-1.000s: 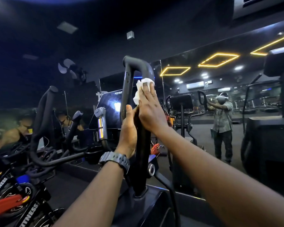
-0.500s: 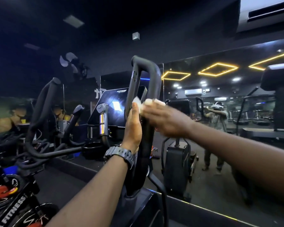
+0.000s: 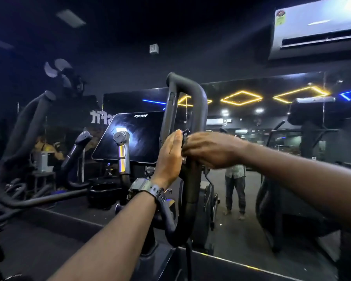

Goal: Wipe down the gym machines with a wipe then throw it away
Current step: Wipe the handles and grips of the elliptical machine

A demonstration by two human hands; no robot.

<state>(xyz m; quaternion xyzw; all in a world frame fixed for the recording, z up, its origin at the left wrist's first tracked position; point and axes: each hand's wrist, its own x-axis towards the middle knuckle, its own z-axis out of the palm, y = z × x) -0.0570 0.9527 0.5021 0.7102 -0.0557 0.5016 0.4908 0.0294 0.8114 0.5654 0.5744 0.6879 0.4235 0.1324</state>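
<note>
Facing a mirrored gym wall from the head camera. Left hand [image 3: 169, 157] stands upright against the looped black handle [image 3: 193, 126] of the machine, palm on the bar, fingers straight and together, holding nothing that I can see. A dark watch [image 3: 148, 189] sits on that wrist. Right hand [image 3: 208, 149] reaches in from the right at the same height, fingers curled onto the far side of the handle, just beside the left hand's fingertips; it is motion-blurred. I cannot see the wipe now; if it is there, it is hidden under the right hand, so I cannot tell what those fingers hold. Left of the handle is the machine's dark tilted screen [image 3: 134, 136]. Wall fan [image 3: 58, 71] upper left, air conditioner [image 3: 316, 27] upper right. Mirror [image 3: 251, 118] shows yellow diamond lights and a standing person's reflection.
</note>
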